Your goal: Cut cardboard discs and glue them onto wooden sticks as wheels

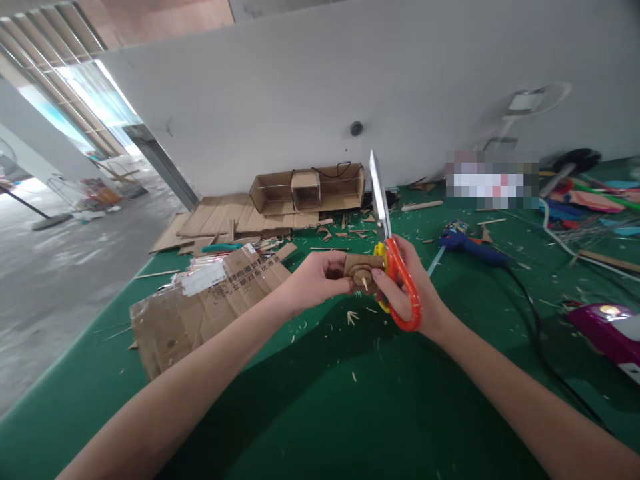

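Left hand (315, 280) is closed on a small cardboard piece (361, 268), fingers pinching its left edge, held up above the green tabletop (320, 400) near the middle of the view. The piece looks like a flat brown block with a round disc on its face and a thin wooden stick (365, 284) poking out of the disc toward the camera. Right hand (407, 287) is wrapped around the orange handle of a pair of scissors (393, 253), fingers through the loop, yellow inner grip showing. The blades are together and point up and slightly left, away from the piece; the handle end sits right against the piece's right edge, and the right fingertips touch the piece near the stick. Can't tell if the stick is glued or loose. Small wood slivers (353, 317) lie scattered on the tabletop just below the hands. Left of the hands, a flattened cardboard sheet (210, 303) with printed text, a clear plastic packet lying on its upper part. Farther back, more flat cardboard and an open cardboard box (307, 190) against the white wall. Right of the hands, well apart, a blue glue gun (467, 243) lies with its black cable (537, 327) running toward the near edge. A purple object (607, 333) sits at far right.
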